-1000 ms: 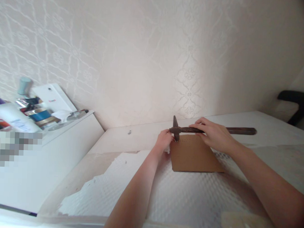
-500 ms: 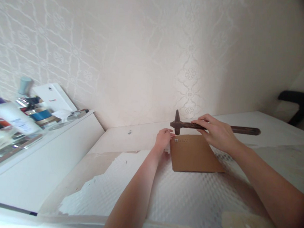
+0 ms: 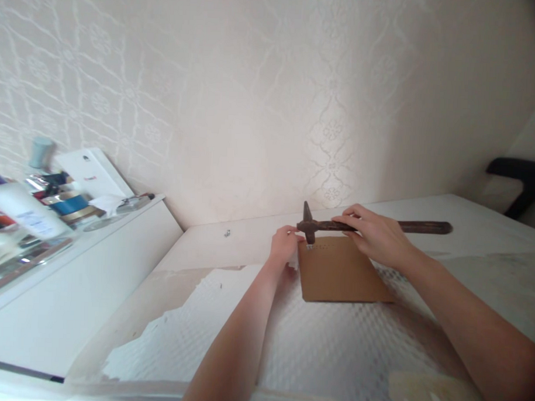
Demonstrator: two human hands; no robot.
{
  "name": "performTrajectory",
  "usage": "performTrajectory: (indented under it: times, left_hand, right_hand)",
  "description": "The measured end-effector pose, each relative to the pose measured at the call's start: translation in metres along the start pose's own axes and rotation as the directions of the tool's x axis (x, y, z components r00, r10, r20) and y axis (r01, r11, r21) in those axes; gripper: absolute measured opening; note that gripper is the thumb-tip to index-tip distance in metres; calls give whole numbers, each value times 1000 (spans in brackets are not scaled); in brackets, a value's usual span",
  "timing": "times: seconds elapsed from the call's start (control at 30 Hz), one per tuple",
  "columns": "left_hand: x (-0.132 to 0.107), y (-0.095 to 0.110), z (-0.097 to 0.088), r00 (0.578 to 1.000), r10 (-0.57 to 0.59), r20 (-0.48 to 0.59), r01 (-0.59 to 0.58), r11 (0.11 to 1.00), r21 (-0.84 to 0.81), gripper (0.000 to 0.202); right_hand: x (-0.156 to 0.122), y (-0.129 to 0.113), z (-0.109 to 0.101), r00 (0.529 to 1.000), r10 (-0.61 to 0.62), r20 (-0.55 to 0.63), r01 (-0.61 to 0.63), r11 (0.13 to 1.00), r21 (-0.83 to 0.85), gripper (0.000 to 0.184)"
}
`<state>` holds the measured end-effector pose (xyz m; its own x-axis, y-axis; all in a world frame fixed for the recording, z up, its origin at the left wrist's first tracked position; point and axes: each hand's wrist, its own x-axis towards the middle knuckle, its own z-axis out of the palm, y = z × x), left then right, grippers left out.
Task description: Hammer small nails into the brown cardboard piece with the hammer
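Observation:
My right hand (image 3: 375, 234) is closed around the dark wooden handle of a hammer (image 3: 420, 227), held level with its head to the left. The lower end of the hammer head is over small silvery metal pieces at the top left corner of a flat brown sheet, perhaps cardboard (image 3: 344, 273). A row of small marks or holes runs along the sheet's top edge. My left hand (image 3: 285, 245) holds that corner, its fingers bent at the edge; its fingertips are partly hidden. Whether the hammer touches the metal is hard to tell.
Beneath the sheet lies a quilted, whitish covering (image 3: 333, 343) with torn edges on a white tabletop (image 3: 244, 240). A small metal bit (image 3: 226, 233) lies toward the back. On the left, a white cabinet (image 3: 93, 288) carries bottles and a white box (image 3: 93, 174). Patterned wallpaper rises behind.
The hammer head has come down from above the sheet's top edge onto the silvery pieces, my right hand moving with it. My left hand stays at the corner.

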<state>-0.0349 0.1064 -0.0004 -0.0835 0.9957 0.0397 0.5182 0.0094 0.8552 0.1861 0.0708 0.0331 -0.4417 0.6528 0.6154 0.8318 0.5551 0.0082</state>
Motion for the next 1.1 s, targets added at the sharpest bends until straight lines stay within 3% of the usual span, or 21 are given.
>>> performTrajectory:
  times: [1.1]
  left_hand:
    - [-1, 2, -1, 1000, -1, -3, 1, 1000, 3, 24]
  right_hand:
    - [0, 2, -4, 999, -33, -11, 33, 999, -1, 31]
